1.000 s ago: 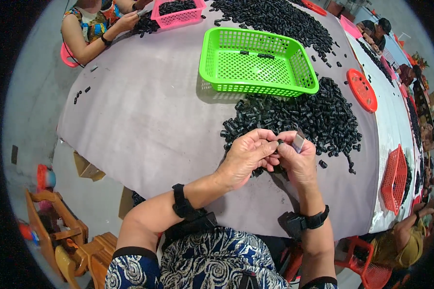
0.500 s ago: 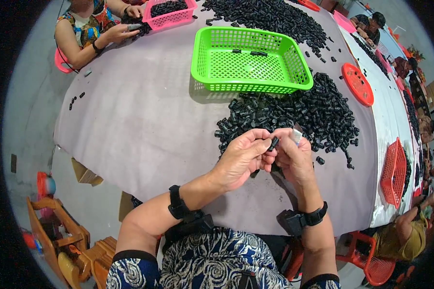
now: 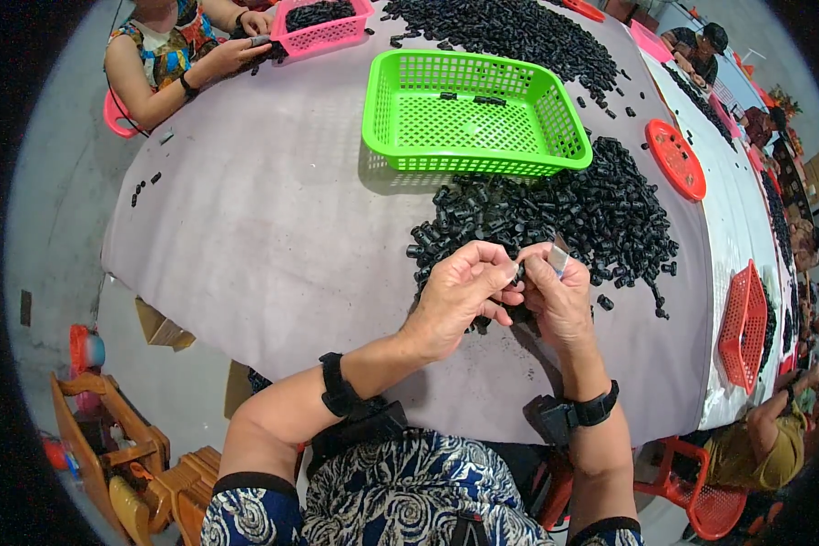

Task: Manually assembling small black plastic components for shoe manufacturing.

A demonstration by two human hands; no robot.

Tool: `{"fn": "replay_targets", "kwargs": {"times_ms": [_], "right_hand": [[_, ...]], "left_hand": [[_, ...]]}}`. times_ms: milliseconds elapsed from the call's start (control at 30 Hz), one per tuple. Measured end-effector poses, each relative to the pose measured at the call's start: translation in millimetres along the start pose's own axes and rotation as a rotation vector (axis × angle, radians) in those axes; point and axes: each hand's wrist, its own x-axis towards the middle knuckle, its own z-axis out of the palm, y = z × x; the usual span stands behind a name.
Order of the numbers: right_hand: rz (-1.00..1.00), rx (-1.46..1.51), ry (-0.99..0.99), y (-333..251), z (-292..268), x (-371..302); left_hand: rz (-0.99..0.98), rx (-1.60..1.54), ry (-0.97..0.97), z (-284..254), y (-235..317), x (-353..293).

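Note:
Over the near edge of a heap of small black plastic parts (image 3: 555, 214), my two hands meet at the fingertips. My left hand (image 3: 455, 296) pinches one small black cylindrical part (image 3: 520, 272) between thumb and fingers; most of it is hidden. Against the same part press the thumb and forefinger of my right hand (image 3: 562, 296). A flat, silvery-grey, blade-like tool (image 3: 560, 258) sticks up from my right hand; its working end is covered by the fingers. Just beyond the heap stands a green plastic basket (image 3: 478, 165), with a few black parts inside.
A larger black heap (image 3: 510, 36) spreads behind the basket. Red lids or trays (image 3: 675, 159) and a red basket (image 3: 743, 323) are on the right. At far left a co-worker's hands (image 3: 237, 55) work beside a pink basket (image 3: 323, 35). Wooden chairs (image 3: 127, 446) stand lower left.
The black part has turned and is now more covered by my fingers. My left hand's lower fingers have spread a little, and my right thumb has shifted closer to the part.

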Motion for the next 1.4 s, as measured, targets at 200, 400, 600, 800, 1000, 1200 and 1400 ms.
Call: {"fn": "replay_targets", "kwargs": {"times_ms": [200,400,600,800,1000,1200,1400], "right_hand": [[-0.047,-0.099,0.012,5.7,-2.7,1.0],[-0.055,-0.031,0.055,8.0,-1.9,2.3],[-0.007,-0.005,-0.032,5.1,-0.5,1.6],[0.026,0.052,-0.038,4.3,-4.2,1.6],[0.039,0.088,-0.016,3.5,-2.4,1.2],[0.044,0.114,-0.05,-0.8,-3.6,-0.5],[0.03,0.135,-0.04,2.5,-0.5,0.1]], "left_hand": [[0.016,0.07,0.009,-4.2,-1.8,1.9],[0.021,-0.085,-0.048,-4.4,-0.1,2.5],[-0.026,-0.206,-0.064,-5.2,-0.1,3.0],[-0.045,-0.18,-0.103,-5.1,-0.6,2.8],[-0.065,-0.178,-0.11,-7.7,-2.0,4.1],[-0.115,-0.26,-0.148,-6.7,-1.3,3.6],[-0.131,-0.277,-0.161,-5.7,-0.4,3.6]]}}
